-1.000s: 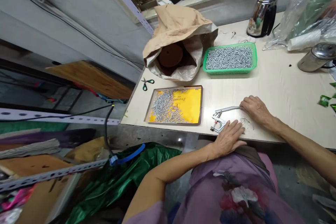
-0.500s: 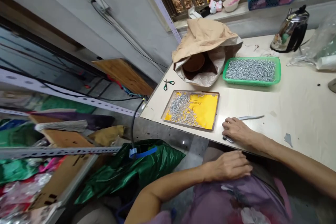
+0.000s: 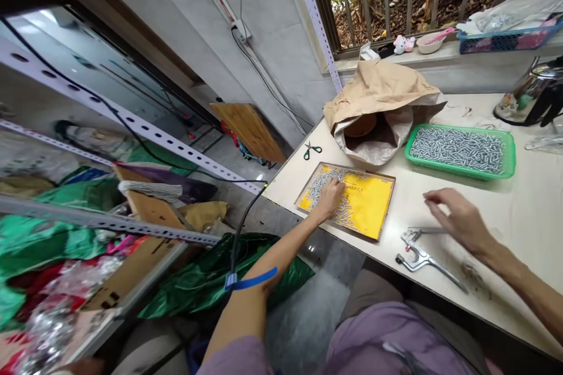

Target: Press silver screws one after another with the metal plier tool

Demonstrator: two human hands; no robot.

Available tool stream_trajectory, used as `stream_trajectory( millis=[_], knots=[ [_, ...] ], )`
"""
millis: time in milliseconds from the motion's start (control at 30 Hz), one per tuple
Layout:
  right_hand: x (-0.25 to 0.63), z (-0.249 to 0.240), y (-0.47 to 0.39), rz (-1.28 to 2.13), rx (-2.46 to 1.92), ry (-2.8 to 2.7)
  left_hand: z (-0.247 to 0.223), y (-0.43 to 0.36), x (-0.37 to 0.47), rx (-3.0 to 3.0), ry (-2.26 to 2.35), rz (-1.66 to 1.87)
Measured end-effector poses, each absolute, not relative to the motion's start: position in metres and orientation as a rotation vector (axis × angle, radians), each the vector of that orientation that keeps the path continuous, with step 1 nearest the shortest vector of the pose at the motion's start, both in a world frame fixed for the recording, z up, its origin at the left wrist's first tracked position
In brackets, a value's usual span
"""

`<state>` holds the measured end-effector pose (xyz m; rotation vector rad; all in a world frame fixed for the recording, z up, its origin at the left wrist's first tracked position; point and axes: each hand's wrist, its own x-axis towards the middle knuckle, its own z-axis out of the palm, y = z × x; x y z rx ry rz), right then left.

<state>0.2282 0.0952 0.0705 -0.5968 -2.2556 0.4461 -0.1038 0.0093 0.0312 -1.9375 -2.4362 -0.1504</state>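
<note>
My left hand is down in a shallow tray with a yellow bottom, its bent fingers among small silvery metal pins. Whatever lies under its fingertips is hidden. Over the table, my right hand hovers with thumb and fingers apart, and nothing shows between them. Below and to its left lie metal pliers with a C-shaped jaw and long handles, apart from the hand. Behind them stands a green tub filled with similar metal pins.
A brown paper sack lies open behind the tray. Small scissors rest near the table's left edge. A glass kettle stands at the back right. Beside the table, a green plastic bag lies on the floor.
My left hand has moved from my lap into the tray of pins. My right hand has let go of the pliers and lifted away. The view has shifted left and up.
</note>
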Motion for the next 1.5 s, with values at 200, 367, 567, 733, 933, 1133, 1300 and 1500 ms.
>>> stream_trajectory(
  millis=[200,367,567,733,933,1133,1300,1500],
  knots=[
    [0.252,0.114,0.170,0.346,-1.118,-1.991,0.025,0.025,-0.116,-2.101,-2.348,0.037],
    [0.260,0.103,0.213,0.157,-1.280,-2.129,0.023,0.033,-0.117,-2.221,-2.260,0.184],
    [0.274,0.087,0.154,0.081,-0.955,-2.328,0.024,0.036,-0.118,-2.173,-2.325,0.174],
    [0.289,0.061,0.060,0.437,-0.754,-2.521,0.030,0.037,-0.116,-2.168,-2.335,0.125],
    [0.303,0.036,0.001,0.676,-0.884,-2.577,0.050,0.043,-0.116,-1.987,-2.454,-0.386],
    [0.304,0.019,-0.007,0.520,-0.954,-2.588,0.083,0.033,-0.065,-1.836,-2.869,-0.839],
    [0.306,0.022,0.002,0.306,-1.022,-2.681,0.074,-0.008,0.025,-2.045,-3.326,-1.236],
    [0.320,0.033,0.013,0.214,-1.121,-2.762,0.048,-0.031,0.083,-1.750,-3.751,-1.368]
  ],
)
